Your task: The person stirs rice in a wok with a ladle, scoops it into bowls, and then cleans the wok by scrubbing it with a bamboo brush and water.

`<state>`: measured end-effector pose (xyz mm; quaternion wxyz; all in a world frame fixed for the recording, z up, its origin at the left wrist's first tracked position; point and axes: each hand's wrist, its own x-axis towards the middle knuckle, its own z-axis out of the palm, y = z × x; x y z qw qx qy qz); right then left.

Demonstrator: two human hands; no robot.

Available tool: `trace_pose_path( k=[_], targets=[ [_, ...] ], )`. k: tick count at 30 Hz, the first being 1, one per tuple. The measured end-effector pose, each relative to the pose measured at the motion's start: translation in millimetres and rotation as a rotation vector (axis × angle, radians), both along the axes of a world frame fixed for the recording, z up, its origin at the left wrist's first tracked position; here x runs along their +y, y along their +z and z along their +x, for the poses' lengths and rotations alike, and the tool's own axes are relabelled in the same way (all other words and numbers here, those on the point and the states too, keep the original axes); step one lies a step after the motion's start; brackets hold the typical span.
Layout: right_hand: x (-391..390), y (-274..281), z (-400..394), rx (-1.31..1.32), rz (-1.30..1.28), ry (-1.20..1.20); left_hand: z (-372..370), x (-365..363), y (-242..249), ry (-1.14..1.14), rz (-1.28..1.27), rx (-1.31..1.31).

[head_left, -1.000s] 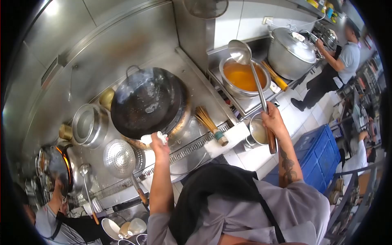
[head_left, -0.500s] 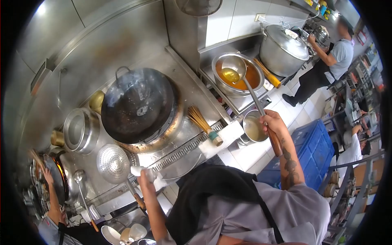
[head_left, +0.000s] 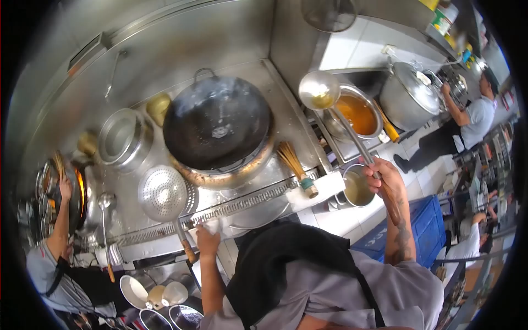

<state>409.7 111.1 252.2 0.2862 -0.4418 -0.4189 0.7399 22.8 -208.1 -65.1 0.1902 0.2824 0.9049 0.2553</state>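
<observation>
My right hand [head_left: 385, 177] is closed round the handle of a long ladle [head_left: 352, 132]. Yellow liquid lies in its bowl, which hangs by the left rim of a metal pot of orange-brown liquid [head_left: 356, 114]. My left hand [head_left: 208, 241] is closed at the stove's front edge on a white cloth [head_left: 213, 224], partly hidden by the fingers. Beside that hand, a perforated skimmer [head_left: 162, 192] rests with its wooden handle over the edge. A dark wok [head_left: 217, 118] with a wet, shiny inside sits on the burner ahead.
A bamboo brush [head_left: 297, 169] lies right of the wok. Beyond the pot stands a big lidded stockpot [head_left: 411, 93]. A smaller pot [head_left: 358, 186] and blue crate [head_left: 421, 231] are at my right. Co-workers stand at far left and right; flames show near the left one.
The ladle has risen from over the pot and swung left toward the wok, with liquid in it. My left hand stays by the stove edge with the cloth. The view has shifted.
</observation>
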Motion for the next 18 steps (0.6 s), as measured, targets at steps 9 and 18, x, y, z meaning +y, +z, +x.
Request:
trace_pose_path(
  k=[9, 18],
  targets=[
    [26, -77, -177, 0.128, -0.133, 0.255, 4, 2, 22, 0.020, -0.054, -0.010],
    [23, -84, -187, -0.348, 0.522, 0.613, 76, -19, 66, 0.130, 0.196, 0.378]
  ],
)
